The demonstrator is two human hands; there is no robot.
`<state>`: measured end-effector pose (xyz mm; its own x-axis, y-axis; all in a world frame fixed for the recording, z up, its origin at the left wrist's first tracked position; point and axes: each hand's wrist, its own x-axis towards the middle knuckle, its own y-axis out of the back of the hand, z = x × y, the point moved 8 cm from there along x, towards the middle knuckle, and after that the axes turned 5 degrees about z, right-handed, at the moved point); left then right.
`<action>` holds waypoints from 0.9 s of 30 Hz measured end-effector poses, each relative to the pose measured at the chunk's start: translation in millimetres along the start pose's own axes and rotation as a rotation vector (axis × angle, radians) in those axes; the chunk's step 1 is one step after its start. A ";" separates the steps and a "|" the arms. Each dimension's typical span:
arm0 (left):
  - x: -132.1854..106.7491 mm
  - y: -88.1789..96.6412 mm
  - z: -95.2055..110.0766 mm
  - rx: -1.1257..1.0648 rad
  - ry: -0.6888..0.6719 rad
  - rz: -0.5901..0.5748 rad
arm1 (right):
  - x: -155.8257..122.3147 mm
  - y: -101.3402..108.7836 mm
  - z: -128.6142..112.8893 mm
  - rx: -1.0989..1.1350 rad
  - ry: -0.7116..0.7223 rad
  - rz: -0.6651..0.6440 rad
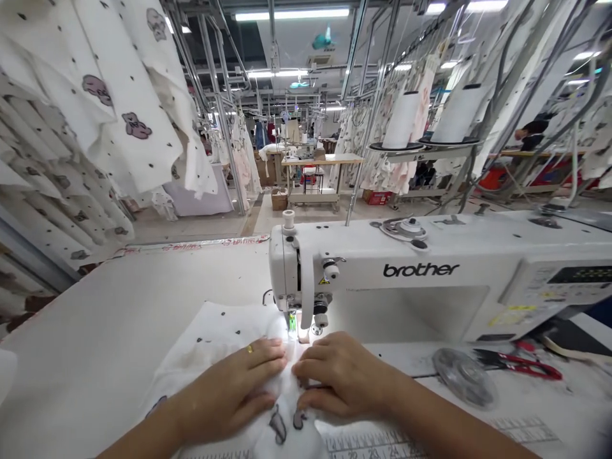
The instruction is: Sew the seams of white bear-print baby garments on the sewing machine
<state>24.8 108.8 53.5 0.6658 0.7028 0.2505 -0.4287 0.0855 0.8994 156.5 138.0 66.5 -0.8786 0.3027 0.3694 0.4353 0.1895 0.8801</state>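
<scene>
A piece of white printed fabric (pixel 217 335) with small dark marks and bear figures lies on the table under the needle of a white Brother sewing machine (pixel 430 280). My left hand (pixel 234 389), with a ring on one finger, lies flat on the fabric, fingers stretched toward the presser foot (pixel 292 328). My right hand (pixel 342 376) rests beside it on the cloth, fingers curled and pressing the edge just in front of the needle. The two hands almost touch at their fingertips.
Red-handled snips (pixel 521 364) and a round metal disc (pixel 463 376) lie on the table at the right. White printed garments (pixel 105 102) hang at the left. Two thread cones (pixel 401 121) stand behind the machine. Other tables and racks fill the hall behind.
</scene>
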 end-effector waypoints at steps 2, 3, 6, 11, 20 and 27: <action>0.1 0.5 7.8 -0.015 -0.066 -0.025 | 1.0 4.7 -0.9 0.037 0.028 0.052; 0.4 1.8 10.7 -0.019 -0.083 -0.025 | 1.7 7.9 0.1 0.053 0.020 0.085; 3.0 4.4 13.4 0.000 -0.069 -0.033 | 3.6 10.2 9.6 0.041 -0.093 0.092; 9.5 -3.8 7.6 0.045 -0.006 -0.101 | -0.5 -0.8 29.4 -0.141 -0.281 -0.079; 20.9 -11.7 -13.2 0.139 0.093 0.046 | 1.4 9.4 18.2 -0.185 -0.046 0.020; 22.5 -9.4 -12.4 0.195 0.078 0.085 | 2.7 -1.8 21.3 -0.179 -0.079 -0.057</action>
<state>36.3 132.5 46.2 0.5798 0.7550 0.3064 -0.3496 -0.1091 0.9305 157.5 158.3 59.6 -0.8796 0.3699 0.2990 0.3371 0.0413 0.9405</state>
